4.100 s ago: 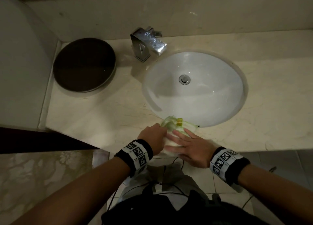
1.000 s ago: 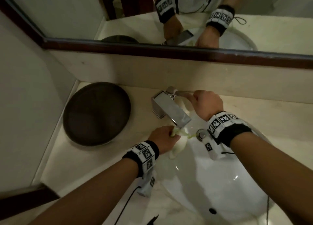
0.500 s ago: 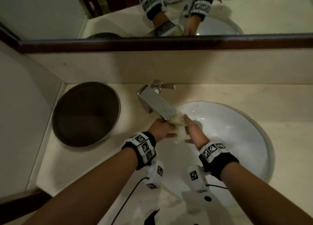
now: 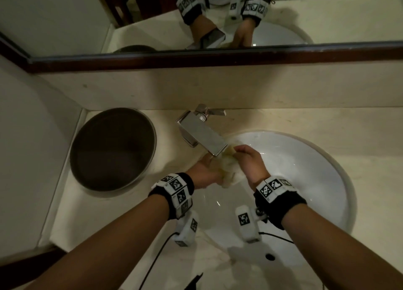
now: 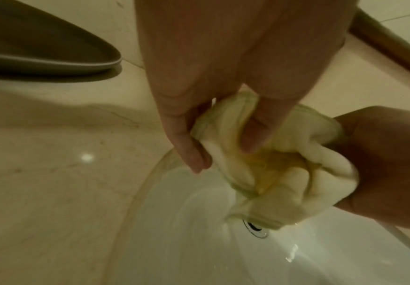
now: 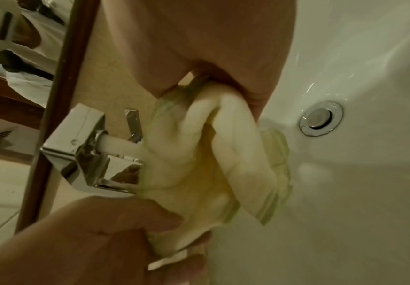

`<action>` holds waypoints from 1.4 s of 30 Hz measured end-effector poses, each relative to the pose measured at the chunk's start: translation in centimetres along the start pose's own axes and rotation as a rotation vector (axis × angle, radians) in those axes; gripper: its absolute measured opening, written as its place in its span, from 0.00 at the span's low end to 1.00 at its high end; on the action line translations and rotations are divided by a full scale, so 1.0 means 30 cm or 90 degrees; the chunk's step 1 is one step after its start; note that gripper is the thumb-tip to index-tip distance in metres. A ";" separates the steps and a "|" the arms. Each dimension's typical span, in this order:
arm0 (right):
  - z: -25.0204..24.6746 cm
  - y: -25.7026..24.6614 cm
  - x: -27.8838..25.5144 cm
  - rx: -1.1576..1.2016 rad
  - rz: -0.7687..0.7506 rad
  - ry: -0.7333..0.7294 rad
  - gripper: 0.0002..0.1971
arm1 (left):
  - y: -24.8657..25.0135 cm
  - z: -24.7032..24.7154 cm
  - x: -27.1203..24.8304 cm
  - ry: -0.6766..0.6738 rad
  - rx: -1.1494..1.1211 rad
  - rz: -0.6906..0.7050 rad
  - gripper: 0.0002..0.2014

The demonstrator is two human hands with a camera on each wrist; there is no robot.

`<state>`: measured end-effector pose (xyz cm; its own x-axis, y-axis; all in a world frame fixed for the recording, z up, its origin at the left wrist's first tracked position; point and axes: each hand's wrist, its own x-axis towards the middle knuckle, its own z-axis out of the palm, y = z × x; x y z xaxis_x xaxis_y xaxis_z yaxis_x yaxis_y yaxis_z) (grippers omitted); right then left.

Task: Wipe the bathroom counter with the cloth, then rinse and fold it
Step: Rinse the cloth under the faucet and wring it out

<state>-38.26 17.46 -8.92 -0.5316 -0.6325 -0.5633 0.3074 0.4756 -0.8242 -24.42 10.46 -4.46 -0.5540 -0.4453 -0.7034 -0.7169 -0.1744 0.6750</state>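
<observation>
A wet, pale yellow cloth [image 4: 228, 171] is bunched up under the chrome faucet [image 4: 202, 135] spout, over the white sink [image 4: 309, 180]. My left hand [image 4: 206, 173] grips its left side, thumb and fingers [image 5: 255, 135] dug into the folds of the cloth [image 5: 274, 173]. From the right, my right hand [image 4: 245, 160] squeezes the same bundle. In the right wrist view a white stream of water [image 6: 118, 145] runs from the spout into the cloth [image 6: 199, 164]. The beige stone counter [image 4: 327, 126] surrounds the basin.
A dark round tray [image 4: 112, 148] sits on the counter left of the faucet. The lever handle [image 4: 214, 112] points right behind the spout. The drain [image 6: 320, 118] lies just below the cloth. A dark-framed mirror [image 4: 218, 58] runs along the back wall above the backsplash.
My right hand left the faucet handle and came down onto the cloth. Both hands now squeeze it under the spout, with the cloth more tightly bunched than half a second ago.
</observation>
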 end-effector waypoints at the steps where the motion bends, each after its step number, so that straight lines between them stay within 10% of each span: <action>1: 0.004 0.003 0.000 0.019 0.005 -0.006 0.05 | -0.004 0.012 0.005 -0.010 -0.023 -0.024 0.40; 10: -0.004 -0.016 0.002 0.155 0.056 -0.076 0.06 | -0.014 0.040 0.053 -0.009 -0.119 0.008 0.18; 15: -0.008 -0.010 0.027 -0.062 0.030 0.032 0.24 | -0.003 0.055 0.083 0.085 0.115 -0.001 0.04; 24: 0.050 0.000 0.005 -0.061 0.095 -0.005 0.33 | 0.009 0.088 0.071 0.106 0.225 0.089 0.24; 29: 0.029 -0.013 0.018 0.000 0.094 0.012 0.07 | -0.044 0.094 0.093 0.172 0.056 0.080 0.29; 35: 0.018 -0.040 -0.013 0.088 0.126 -0.037 0.07 | -0.038 0.044 0.099 -0.003 -0.108 -0.003 0.23; 42: -0.031 -0.028 0.002 0.049 0.287 -0.095 0.21 | -0.068 0.023 0.128 0.170 0.254 0.096 0.23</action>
<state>-39.28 17.59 -8.21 -0.2140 -0.4572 -0.8632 0.5413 0.6801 -0.4944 -25.38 9.71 -8.71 -0.5733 -0.6579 -0.4884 -0.7725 0.2354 0.5897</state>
